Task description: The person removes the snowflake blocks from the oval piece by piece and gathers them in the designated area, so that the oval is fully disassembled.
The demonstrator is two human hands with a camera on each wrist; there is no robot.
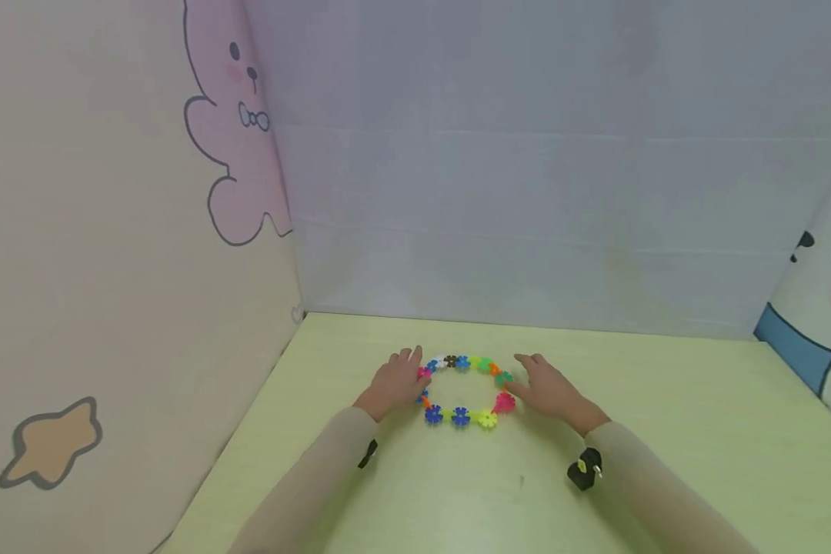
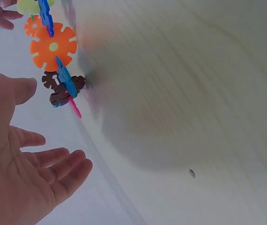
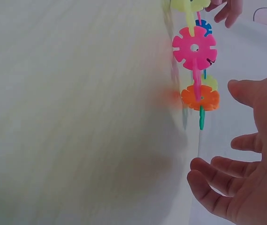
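A closed ring of colourful plastic snowflake discs (image 1: 460,416) lies on the table, its pieces slotted into each other. At its left side my left hand (image 1: 396,381) overlaps the ring in the head view, fingers spread. The left wrist view shows that thumb near an orange disc (image 2: 63,46) and a brown disc (image 2: 58,96), with nothing gripped. My right hand (image 1: 547,388) is at the ring's right side, fingers loosely bent and holding nothing. In the right wrist view its thumb is beside an orange disc (image 3: 210,98), below a pink disc (image 3: 186,46).
The pale yellow table (image 1: 457,492) meets a grey-white cloth wall (image 1: 526,192) behind the ring. A cream wall (image 1: 125,308) with cartoon figures rises at the left, and another printed panel (image 1: 824,308) stands at the right. Black wrist straps (image 1: 583,469) sit at the cuffs.
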